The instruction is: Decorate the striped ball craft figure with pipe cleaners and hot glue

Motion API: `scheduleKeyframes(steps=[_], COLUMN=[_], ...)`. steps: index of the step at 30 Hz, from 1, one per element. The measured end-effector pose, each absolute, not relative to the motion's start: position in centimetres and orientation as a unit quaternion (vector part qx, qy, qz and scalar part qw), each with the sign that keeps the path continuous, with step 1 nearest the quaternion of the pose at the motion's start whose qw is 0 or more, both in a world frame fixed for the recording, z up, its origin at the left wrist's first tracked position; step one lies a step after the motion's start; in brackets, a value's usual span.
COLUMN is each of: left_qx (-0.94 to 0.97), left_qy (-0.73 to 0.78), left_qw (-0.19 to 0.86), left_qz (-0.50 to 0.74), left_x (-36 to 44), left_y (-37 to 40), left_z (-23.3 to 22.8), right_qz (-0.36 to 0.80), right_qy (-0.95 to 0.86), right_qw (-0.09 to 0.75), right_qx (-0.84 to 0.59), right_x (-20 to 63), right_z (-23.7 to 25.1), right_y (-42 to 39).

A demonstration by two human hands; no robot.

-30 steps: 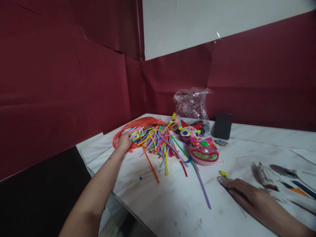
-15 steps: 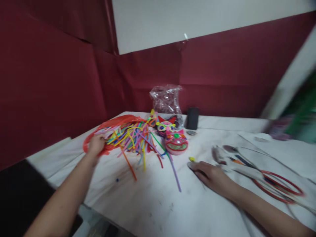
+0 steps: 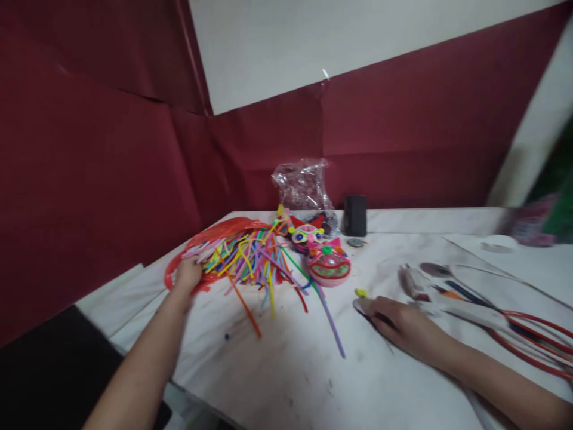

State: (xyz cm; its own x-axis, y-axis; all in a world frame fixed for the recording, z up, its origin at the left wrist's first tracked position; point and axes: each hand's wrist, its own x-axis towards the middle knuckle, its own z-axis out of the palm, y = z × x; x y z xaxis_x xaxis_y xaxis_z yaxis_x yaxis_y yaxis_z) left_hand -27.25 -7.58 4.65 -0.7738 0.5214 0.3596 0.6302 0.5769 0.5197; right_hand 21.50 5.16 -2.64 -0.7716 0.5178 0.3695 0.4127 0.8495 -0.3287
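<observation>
Long strips in many colours, looking like pipe cleaners [image 3: 250, 257], lie in a loose heap on a red plastic bag [image 3: 233, 226]. My left hand [image 3: 188, 273] reaches the heap's left end, its fingertips hidden among the strips, and I cannot tell whether it grips any. On the tabletop rests my right hand [image 3: 398, 319], fingers closed on a small grey disc-like thing [image 3: 359, 306]. A small yellow piece [image 3: 360, 293] lies just beyond those fingertips. Between the hands sit a pink animal-face figure [image 3: 329, 266] and, behind it, another with red ears [image 3: 307, 233].
Right of my right hand are white-handled pliers [image 3: 465, 309] and a red-handled tool [image 3: 541, 319], blurred. Farther back stand a crumpled clear plastic bag [image 3: 299, 185] and a black box-like object [image 3: 355, 215], with a grey disc [image 3: 356, 242] before it. Dark red sheeting [image 3: 403, 137] lines the wall.
The whole view has shifted, so the table and things appear farther right and slightly lower. Both hands stay at about the same places on the table.
</observation>
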Motion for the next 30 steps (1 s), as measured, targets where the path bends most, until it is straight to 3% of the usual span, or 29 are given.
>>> scheduleKeyframes(steps=[15, 30], left_qx=[-0.306, -0.279], left_qy=[-0.932, -0.937], left_qw=[0.06, 0.043], left_qz=[-0.183, -0.207], left_x=[-27.8, -28.4], left_y=[-6.2, -5.5], left_z=[4.1, 3.5], right_qz=[0.116, 0.102], right_qy=[-0.93, -0.931], right_qw=[0.262, 0.26], right_qx=[-0.233, -0.235], right_x=[21.6, 21.6], right_z=[-3.4, -3.4], right_y=[5.6, 5.5])
